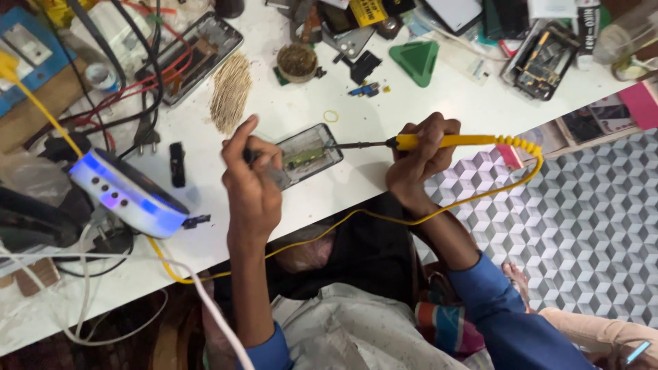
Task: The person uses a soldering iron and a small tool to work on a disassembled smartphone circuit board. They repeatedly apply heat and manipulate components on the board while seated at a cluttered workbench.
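Solder work sits in front of me on the white surface [439,103]. My right hand [419,159] is wrapped tight around the yellow grip of the iron [445,142], its dark tip reaching left to the opened phone [306,154] that lies flat near the front edge. My left hand [252,179] is closed on the phone's left end, thumb up, pinching something small and dark that I cannot make out. The iron's yellow cord [480,192] loops off the edge, across my lap and back up to the left. Just beyond the phone lies a bundle of thin sticks [229,92], with a round tin [297,62] and a green triangle [416,60] farther back. A glowing white-and-blue device [127,193] sits well left.
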### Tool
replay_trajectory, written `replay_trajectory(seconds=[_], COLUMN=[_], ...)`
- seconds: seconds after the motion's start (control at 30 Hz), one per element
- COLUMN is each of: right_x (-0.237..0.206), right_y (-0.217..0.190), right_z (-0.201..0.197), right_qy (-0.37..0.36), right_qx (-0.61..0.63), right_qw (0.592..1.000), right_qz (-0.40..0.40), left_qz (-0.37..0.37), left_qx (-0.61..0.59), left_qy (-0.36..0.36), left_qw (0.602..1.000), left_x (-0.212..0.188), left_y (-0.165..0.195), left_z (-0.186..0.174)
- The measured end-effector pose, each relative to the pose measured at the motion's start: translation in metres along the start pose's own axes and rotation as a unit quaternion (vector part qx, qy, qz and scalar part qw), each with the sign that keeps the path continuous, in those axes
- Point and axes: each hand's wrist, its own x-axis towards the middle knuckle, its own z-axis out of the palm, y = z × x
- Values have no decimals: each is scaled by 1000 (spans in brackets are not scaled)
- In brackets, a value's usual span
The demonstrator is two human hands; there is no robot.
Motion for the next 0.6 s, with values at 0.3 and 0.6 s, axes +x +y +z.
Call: replay_trajectory(seconds=[0.3,0.6], right_x=[1,5], right_y=[-1,-10], right_z=[0,-5], right_qy=[-13,-45], right_qx=[6,-6], right_qw=[999,999], right_qz=[-37,7], left_qz=[15,-13], left_qx=[-23,-68], left_qy=[9,1], left_qw=[1000,998], left_x=[-3,-12], left_y=[-3,-1], left_z=[2,6])
